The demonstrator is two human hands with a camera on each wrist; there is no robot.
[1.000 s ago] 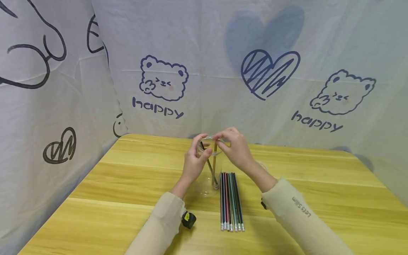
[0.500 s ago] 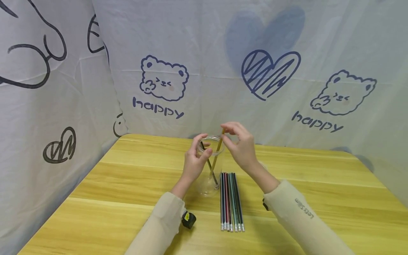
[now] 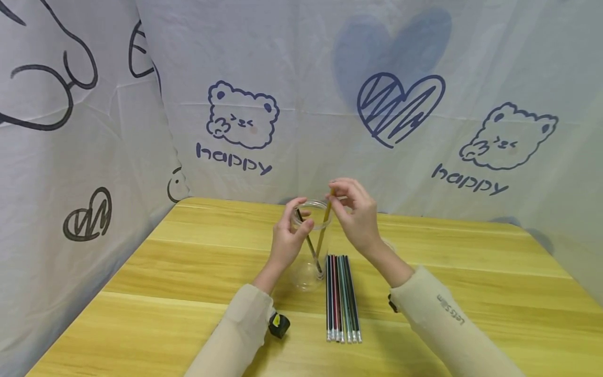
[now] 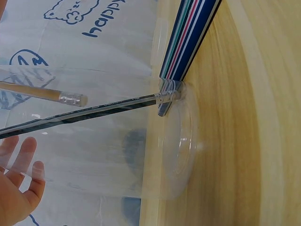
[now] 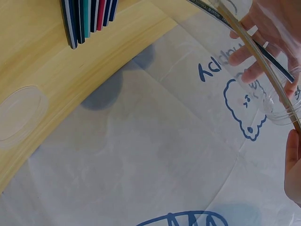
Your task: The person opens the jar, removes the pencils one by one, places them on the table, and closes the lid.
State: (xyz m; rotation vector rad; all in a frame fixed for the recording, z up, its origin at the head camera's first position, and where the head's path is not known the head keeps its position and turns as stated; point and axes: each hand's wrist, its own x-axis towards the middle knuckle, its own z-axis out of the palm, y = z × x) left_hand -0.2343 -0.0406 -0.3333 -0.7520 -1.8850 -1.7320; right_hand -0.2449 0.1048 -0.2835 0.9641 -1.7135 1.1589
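My left hand (image 3: pixel 287 238) grips a tall clear plastic jar (image 3: pixel 303 283) near its rim, thumb and fingers on either side. Above the mouth, my right hand (image 3: pixel 356 217) pinches the upper end of a yellow pencil (image 3: pixel 327 212) between thumb and fingers. This pencil slants down into the jar, and in the left wrist view its eraser end (image 4: pixel 77 100) hangs short of the jar's base. A black striped pencil (image 4: pixel 103 110) leans inside the jar, eraser end at the bottom and top near my left fingers.
Several striped pencils (image 3: pixel 342 298) lie side by side on the wooden table (image 3: pixel 188 262), right of the jar, erasers toward me. A clear round lid (image 5: pixel 22 115) lies behind my right forearm. White cloth (image 3: pixel 301 157) with drawings hangs along the table's back and left.
My right hand has risen and moved right, lifting the yellow pencil and tilting its top to the right, with only slight motion lately. My left hand and the jar have stayed put.
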